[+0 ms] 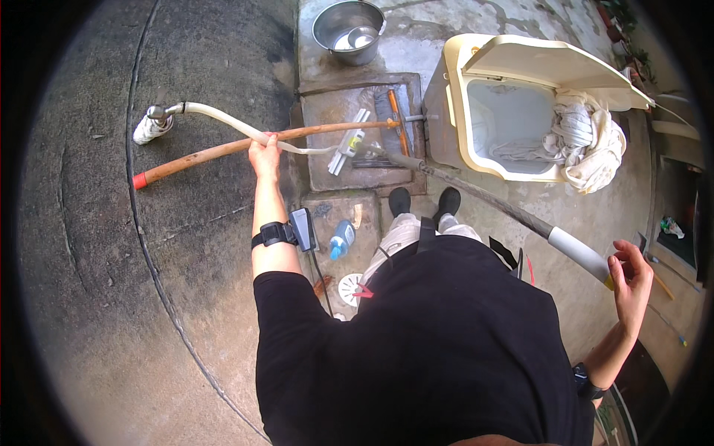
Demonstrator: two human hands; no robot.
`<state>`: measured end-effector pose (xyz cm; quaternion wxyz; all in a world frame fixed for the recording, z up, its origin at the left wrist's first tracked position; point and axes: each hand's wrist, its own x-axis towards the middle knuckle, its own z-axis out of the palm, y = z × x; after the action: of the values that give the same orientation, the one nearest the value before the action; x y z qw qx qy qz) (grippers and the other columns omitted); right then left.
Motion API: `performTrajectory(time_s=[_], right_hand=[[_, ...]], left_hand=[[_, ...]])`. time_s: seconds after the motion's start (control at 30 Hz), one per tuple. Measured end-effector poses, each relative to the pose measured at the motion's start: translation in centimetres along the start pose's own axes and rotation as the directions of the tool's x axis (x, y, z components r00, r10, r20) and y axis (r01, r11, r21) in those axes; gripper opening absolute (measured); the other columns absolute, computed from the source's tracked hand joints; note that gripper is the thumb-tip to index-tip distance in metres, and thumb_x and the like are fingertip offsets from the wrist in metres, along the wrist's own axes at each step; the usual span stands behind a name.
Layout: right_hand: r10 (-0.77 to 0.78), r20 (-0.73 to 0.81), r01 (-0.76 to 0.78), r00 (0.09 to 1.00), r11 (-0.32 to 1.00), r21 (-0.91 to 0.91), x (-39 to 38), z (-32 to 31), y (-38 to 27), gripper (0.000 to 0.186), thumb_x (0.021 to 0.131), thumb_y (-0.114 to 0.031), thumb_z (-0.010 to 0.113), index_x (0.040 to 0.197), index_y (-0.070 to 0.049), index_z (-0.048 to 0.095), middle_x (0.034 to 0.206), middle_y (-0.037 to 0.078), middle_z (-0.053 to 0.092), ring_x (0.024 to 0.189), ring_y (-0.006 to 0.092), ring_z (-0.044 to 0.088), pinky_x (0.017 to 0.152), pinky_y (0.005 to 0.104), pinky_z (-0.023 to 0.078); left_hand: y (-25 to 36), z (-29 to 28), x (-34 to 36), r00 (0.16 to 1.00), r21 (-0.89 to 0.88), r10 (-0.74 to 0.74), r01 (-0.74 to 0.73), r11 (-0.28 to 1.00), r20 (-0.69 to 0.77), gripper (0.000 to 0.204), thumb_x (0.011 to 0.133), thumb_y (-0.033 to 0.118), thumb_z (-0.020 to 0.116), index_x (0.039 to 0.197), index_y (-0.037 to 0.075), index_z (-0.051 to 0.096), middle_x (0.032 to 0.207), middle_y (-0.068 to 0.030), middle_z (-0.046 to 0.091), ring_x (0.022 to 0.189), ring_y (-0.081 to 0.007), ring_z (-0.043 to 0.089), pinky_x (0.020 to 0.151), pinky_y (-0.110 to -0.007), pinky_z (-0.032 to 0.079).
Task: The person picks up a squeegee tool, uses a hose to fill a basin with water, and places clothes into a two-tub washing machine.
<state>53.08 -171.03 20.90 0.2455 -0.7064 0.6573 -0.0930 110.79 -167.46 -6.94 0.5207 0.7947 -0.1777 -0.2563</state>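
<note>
My left hand (265,156) is closed around a pale hose (223,117), just where the hose crosses a long wooden handle (197,158). The hose runs from a metal tap (155,112) wrapped in white cloth to a white mop head (349,143) with a yellow-green middle. That head is over a shallow sunken basin (321,167). From it a worn grey mop pole (491,195) with a white upper end slants up to my right hand (631,276). The thumb meets the pole's end and the fingers curl loosely beside it. An orange tool head (399,123) is at the wooden handle's far end.
Ahead stands a metal bucket (325,36) with a bowl inside. A cream bin (465,145), lid raised, has white cloth (595,152) hanging over its right rim. A blue bottle (342,239) and a round white slotted disc (349,290) lie left of my legs.
</note>
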Motion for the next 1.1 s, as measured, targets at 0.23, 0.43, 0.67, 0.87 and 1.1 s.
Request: performTrajectory(time_s=[0.23,0.43,0.67,0.87,1.1], right_hand=[[0.002,0.006,-0.002,1.0,1.0,-0.009,0.0,-0.1,-0.7,0.017,0.073,-0.007,0.058,0.088,0.0,0.056,0.064,0.004,0.051,0.053,0.008,0.044,0.049,0.0204,0.036],[0.01,0.006,-0.01,1.0,1.0,0.004,0.2,-0.1,-1.2,0.018,0.073,-0.006,0.058,0.089,0.0,0.056,0.065,0.003,0.05,0.054,0.0069,0.044,0.05,0.0198,0.036],[0.052,0.063,-0.051,0.997,0.999,-0.017,0.5,-0.7,-1.5,0.02,0.075,-0.006,0.056,0.094,0.002,0.054,0.07,0.001,0.048,0.062,0.0058,0.045,0.056,0.0184,0.037],[0.023,0.066,-0.021,0.998,1.0,-0.02,0.7,-0.7,-1.2,0.021,0.077,-0.008,0.056,0.095,0.003,0.054,0.071,0.001,0.049,0.064,0.0065,0.045,0.057,0.0191,0.037],[0.002,0.045,0.0,0.999,1.0,-0.031,0.6,-0.2,-0.8,0.02,0.076,-0.007,0.056,0.093,0.002,0.054,0.068,0.001,0.049,0.062,0.0061,0.044,0.055,0.0191,0.036]], left_hand=[[-0.1,1.5,0.8,1.0,-0.065,0.022,-0.024,0.998,-0.019,0.006,0.076,0.003,0.057,0.081,0.006,0.054,0.075,-0.0025,0.056,0.061,-0.0092,0.051,0.05,-0.022,0.042],[-0.5,1.1,1.2,1.0,0.042,0.021,-0.021,0.999,0.003,0.008,0.079,0.005,0.053,0.087,0.006,0.051,0.084,-0.0044,0.059,0.071,-0.0115,0.056,0.053,-0.022,0.046],[-0.1,-1.0,0.3,0.998,0.189,0.052,-0.057,0.98,0.029,0.007,0.075,0.005,0.057,0.082,0.004,0.056,0.07,-0.0036,0.057,0.061,-0.0113,0.053,0.057,-0.026,0.043],[-2.1,-2.8,1.6,0.996,0.328,0.092,-0.082,0.941,-0.013,0.013,0.072,0.009,0.06,0.084,0.004,0.057,0.077,-0.0087,0.061,0.075,-0.0169,0.058,0.07,-0.029,0.044],[-3.4,-1.8,2.9,0.989,0.35,0.14,-0.116,0.93,-0.046,0.011,0.072,0.009,0.06,0.081,0.004,0.057,0.076,-0.0086,0.06,0.073,-0.0177,0.058,0.069,-0.03,0.044]])
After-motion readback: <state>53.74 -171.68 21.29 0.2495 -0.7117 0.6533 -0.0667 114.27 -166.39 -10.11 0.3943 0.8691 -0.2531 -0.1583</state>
